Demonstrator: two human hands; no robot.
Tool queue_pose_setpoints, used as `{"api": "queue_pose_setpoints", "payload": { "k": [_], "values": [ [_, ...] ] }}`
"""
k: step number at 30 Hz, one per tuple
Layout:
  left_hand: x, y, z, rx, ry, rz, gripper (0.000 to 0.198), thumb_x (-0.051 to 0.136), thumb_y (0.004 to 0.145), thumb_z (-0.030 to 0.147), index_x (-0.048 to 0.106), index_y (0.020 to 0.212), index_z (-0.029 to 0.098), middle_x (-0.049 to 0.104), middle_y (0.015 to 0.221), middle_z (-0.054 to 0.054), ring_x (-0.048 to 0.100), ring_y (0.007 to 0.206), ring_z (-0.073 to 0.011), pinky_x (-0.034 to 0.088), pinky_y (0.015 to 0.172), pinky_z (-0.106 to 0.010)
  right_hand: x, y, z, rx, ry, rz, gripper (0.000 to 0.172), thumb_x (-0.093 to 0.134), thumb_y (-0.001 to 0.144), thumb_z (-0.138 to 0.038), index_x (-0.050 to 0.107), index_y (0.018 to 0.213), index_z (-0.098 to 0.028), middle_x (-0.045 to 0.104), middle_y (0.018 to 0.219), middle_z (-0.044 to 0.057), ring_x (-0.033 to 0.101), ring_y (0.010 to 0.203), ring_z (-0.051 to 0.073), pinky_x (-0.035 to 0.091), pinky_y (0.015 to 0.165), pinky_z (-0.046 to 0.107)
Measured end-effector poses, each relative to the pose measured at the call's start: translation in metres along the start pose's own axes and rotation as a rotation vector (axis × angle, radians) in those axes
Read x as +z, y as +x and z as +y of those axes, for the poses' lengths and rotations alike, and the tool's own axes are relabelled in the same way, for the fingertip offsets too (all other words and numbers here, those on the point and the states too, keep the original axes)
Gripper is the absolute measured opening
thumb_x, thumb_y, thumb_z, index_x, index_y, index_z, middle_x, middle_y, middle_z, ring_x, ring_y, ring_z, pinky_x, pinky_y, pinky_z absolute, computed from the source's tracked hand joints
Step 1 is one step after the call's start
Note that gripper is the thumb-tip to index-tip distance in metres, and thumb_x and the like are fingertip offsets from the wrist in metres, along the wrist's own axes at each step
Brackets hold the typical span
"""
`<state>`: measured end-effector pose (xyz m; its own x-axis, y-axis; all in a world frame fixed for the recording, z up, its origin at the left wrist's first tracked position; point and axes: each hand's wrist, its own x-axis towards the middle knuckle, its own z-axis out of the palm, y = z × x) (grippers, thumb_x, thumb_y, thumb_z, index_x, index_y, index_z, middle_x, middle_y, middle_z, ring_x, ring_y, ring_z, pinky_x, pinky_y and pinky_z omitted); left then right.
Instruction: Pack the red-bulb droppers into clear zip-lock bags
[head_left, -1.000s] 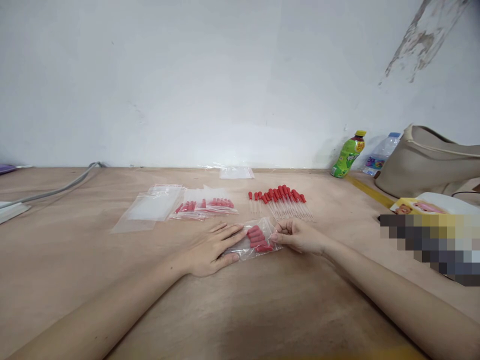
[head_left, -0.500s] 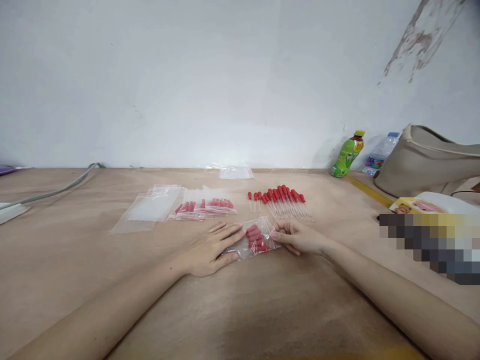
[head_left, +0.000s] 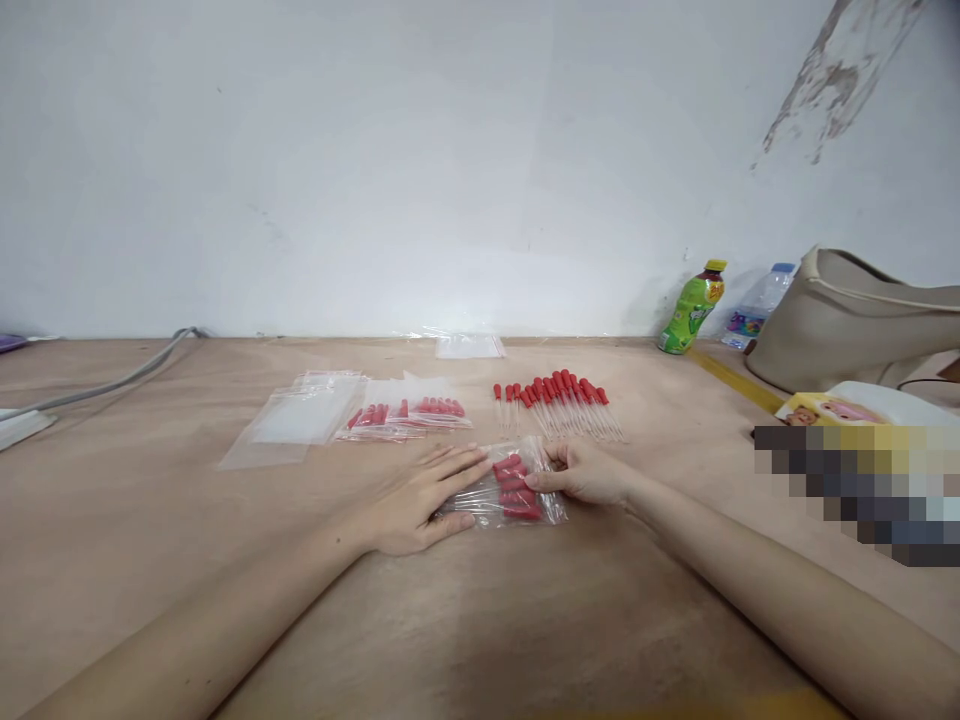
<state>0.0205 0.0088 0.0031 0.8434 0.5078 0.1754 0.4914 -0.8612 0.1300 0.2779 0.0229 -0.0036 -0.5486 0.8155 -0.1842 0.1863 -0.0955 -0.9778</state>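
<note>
A clear zip bag [head_left: 556, 510] lies flat on the table between my hands, with several red-bulbed droppers [head_left: 517, 498] inside. My left hand [head_left: 427, 500] rests with fingers stretched over the bag's left part, hiding the dropper tips. At the bag's right end, my right hand [head_left: 585, 475] grips the edge, its thumb on top against a red bulb and its other fingers curled. Beyond the hands, loose droppers [head_left: 570, 400] with thin clear stems lie in a row. Left of them are filled bags [head_left: 409, 410] overlapping one another.
Flat bags [head_left: 304, 415] are spread at the left, and another bag stack [head_left: 471, 346] sits by the wall. A grey cable [head_left: 135, 375] runs along the far left. A green bottle [head_left: 691, 308], a clear bottle [head_left: 759, 305], a beige bag [head_left: 847, 320] and a yellow-white packet [head_left: 862, 408] stand right.
My right thumb has moved left onto the bag over the red bulbs. The bag's right end has flattened out and shows more fully. My left hand has stayed in place.
</note>
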Motion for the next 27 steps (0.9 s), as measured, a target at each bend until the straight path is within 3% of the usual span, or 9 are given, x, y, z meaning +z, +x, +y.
{"api": "queue_pose_setpoints", "payload": {
  "k": [3,7,10,13,16,21,27],
  "values": [
    [0.001,0.001,0.000,-0.074,0.103,0.148,0.052,0.039,0.089,0.039,0.025,0.137,0.023,0.029,0.141,-0.004,0.017,0.131,-0.0239,0.010,0.107,-0.045,-0.002,-0.004,-0.001,0.048,0.073,0.022,0.023,0.066,0.067,-0.034,0.062,0.077,-0.014,0.058,0.052,-0.003,0.048,0.040,0.006,0.036,0.039,0.016],
    [0.007,0.002,-0.013,-0.318,0.286,0.357,0.047,0.039,0.088,0.040,0.036,0.132,0.021,0.037,0.136,-0.007,0.022,0.129,-0.0266,0.007,0.106,-0.049,-0.014,-0.006,-0.009,0.010,0.294,0.177,0.018,0.062,0.070,-0.031,0.060,0.069,-0.013,0.059,0.051,0.000,0.047,0.036,0.006,0.033,0.032,0.016],
    [0.010,0.000,-0.030,-0.465,0.373,0.369,0.046,0.038,0.088,0.040,0.039,0.131,0.022,0.039,0.134,-0.008,0.027,0.127,-0.0267,0.013,0.104,-0.049,-0.022,-0.003,-0.022,-0.086,0.401,0.309,0.010,0.058,0.073,-0.023,0.060,0.072,-0.014,0.062,0.055,0.001,0.053,0.040,0.008,0.038,0.034,0.016],
    [0.010,-0.004,-0.047,-0.548,0.410,0.326,0.041,0.033,0.091,0.037,0.040,0.129,0.027,0.040,0.133,-0.008,0.029,0.126,-0.0260,0.018,0.102,-0.049,-0.020,0.009,-0.037,-0.241,0.562,0.412,0.009,0.053,0.073,-0.014,0.060,0.079,-0.013,0.067,0.067,0.003,0.061,0.056,0.011,0.049,0.048,0.020],
    [0.009,-0.007,-0.058,-0.615,0.417,0.292,0.040,0.029,0.092,0.033,0.037,0.131,0.032,0.041,0.133,-0.006,0.032,0.124,-0.0254,0.021,0.100,-0.049,-0.005,0.031,-0.047,-0.330,0.726,0.458,0.011,0.050,0.073,-0.007,0.059,0.078,-0.012,0.068,0.072,0.005,0.064,0.068,0.013,0.052,0.063,0.023],
    [0.008,-0.008,-0.065,-0.642,0.417,0.286,0.039,0.029,0.092,0.030,0.040,0.129,0.033,0.043,0.131,-0.003,0.035,0.122,-0.0228,0.025,0.098,-0.045,0.037,0.082,-0.050,-0.314,0.867,0.534,0.011,0.048,0.076,-0.005,0.054,0.073,-0.013,0.066,0.068,0.003,0.063,0.065,0.010,0.050,0.065,0.020],
    [0.007,-0.014,-0.067,-0.634,0.367,0.359,0.036,0.031,0.089,0.023,0.051,0.119,0.029,0.048,0.126,-0.003,0.040,0.117,-0.0209,0.024,0.099,-0.042,0.075,0.116,-0.040,-0.055,0.892,0.528,0.012,0.040,0.084,-0.010,0.048,0.077,-0.017,0.061,0.064,-0.001,0.061,0.061,0.007,0.052,0.062,0.020]
  ]
}}
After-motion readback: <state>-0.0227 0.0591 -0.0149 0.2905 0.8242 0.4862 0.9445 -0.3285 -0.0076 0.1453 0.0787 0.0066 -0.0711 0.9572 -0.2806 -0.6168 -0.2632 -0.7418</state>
